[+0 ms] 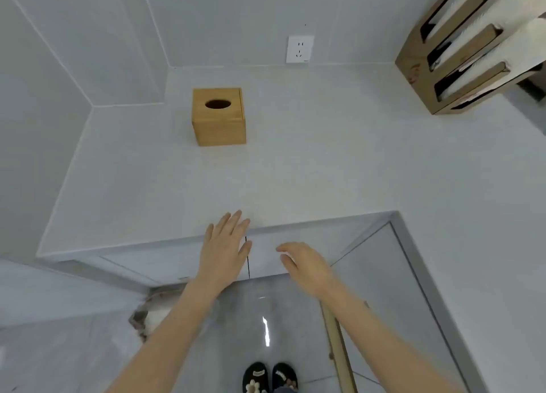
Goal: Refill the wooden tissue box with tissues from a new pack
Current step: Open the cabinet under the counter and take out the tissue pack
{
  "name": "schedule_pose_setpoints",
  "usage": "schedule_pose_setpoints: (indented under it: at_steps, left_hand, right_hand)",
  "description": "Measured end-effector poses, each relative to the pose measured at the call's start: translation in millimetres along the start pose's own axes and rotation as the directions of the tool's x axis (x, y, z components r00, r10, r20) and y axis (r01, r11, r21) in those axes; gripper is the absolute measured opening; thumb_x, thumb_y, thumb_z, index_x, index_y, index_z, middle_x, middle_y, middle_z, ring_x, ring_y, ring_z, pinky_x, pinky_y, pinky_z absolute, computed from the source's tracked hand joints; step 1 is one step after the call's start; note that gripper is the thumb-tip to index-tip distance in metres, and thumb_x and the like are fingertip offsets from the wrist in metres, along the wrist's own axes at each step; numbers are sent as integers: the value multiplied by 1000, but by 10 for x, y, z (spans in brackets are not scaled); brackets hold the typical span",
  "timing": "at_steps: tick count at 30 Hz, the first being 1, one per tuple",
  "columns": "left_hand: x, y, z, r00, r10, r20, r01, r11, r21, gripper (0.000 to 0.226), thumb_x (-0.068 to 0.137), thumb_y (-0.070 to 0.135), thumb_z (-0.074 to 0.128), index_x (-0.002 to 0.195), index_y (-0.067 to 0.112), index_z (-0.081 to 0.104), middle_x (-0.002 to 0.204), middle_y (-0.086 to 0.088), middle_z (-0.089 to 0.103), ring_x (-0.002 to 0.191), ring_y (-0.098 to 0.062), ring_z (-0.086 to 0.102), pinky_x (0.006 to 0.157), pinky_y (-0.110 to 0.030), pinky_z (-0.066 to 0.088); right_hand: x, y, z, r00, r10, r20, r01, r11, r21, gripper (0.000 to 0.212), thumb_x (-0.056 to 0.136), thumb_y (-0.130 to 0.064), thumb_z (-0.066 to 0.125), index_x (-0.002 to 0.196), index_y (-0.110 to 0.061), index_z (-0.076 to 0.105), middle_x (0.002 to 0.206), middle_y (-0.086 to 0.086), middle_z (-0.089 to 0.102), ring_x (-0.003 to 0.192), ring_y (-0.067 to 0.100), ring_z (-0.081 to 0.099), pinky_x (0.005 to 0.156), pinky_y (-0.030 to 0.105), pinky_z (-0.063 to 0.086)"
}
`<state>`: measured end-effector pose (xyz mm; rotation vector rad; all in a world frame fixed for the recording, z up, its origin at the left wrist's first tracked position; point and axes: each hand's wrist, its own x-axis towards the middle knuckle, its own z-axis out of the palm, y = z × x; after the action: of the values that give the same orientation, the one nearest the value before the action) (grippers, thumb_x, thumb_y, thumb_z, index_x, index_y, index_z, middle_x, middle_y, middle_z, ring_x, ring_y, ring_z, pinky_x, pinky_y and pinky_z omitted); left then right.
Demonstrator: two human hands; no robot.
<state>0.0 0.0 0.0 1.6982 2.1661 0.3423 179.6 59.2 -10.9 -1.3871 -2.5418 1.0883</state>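
Note:
A wooden tissue box stands on the white countertop near the back left corner. Its oval top hole looks dark, with no tissue sticking out. My left hand hovers over the counter's front edge, fingers straight and spread, holding nothing. My right hand is beside it, just in front of the counter edge, fingers relaxed and empty. Both hands are well short of the box. No tissue pack is visible.
A brown wall-mounted dispenser with white rolls hangs at the upper right. A white wall socket sits behind the counter. Below are cabinet doors, a glossy grey floor and my slippers.

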Motion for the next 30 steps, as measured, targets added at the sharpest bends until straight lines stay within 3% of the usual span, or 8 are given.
schedule_pose_setpoints:
  at_steps: [3, 6, 12, 16, 30]
  left_hand:
    - [22, -145, 145, 1000, -20, 21, 20, 1000, 12, 50, 97, 34, 35, 143, 23, 22, 156, 2, 14, 144, -17, 6, 117, -41, 4]
    - [1, -219, 254, 1000, -1, 16, 1, 1000, 10, 51, 96, 34, 36, 144, 24, 20, 156, 4, 13, 144, -17, 4, 117, -39, 3]
    - [14, -208, 301, 998, 6, -64, -5, 1000, 11, 50, 95, 30, 42, 142, 23, 26, 154, 1, 23, 143, -20, 13, 116, -44, 7]
    - [14, -195, 330, 993, 2, -114, -2, 1000, 1, 50, 92, 25, 48, 139, 21, 33, 151, -2, 31, 141, -24, 22, 115, -46, 12]
    - [20, -143, 386, 984, -8, -177, 15, 999, 42, 55, 84, 20, 57, 136, 18, 39, 146, -6, 39, 136, -29, 30, 112, -50, 18]
  right_hand:
    - [154, 104, 237, 993, -46, 111, 65, 982, -178, 49, 98, -19, 34, 145, -16, 23, 156, 3, 22, 142, 16, 21, 115, 30, 17]
    - [282, 173, 380, 988, -83, 130, 122, 934, -335, 58, 97, -22, 33, 147, -15, 4, 159, 4, 4, 146, 16, 3, 118, 35, 2]
    - [400, 260, 501, 982, -141, 123, 185, 835, -518, 68, 96, -27, 35, 146, -10, -6, 159, 7, 2, 146, 21, -1, 118, 41, -5]
    - [486, 303, 555, 986, -98, 134, 159, 791, -590, 75, 93, -29, 40, 145, -7, -9, 158, 10, 2, 146, 25, 0, 119, 43, -5]
    - [636, 330, 520, 992, -31, 125, 83, 899, -431, 70, 89, -19, 44, 146, -7, 5, 154, 8, 15, 143, 24, 12, 120, 41, 2]
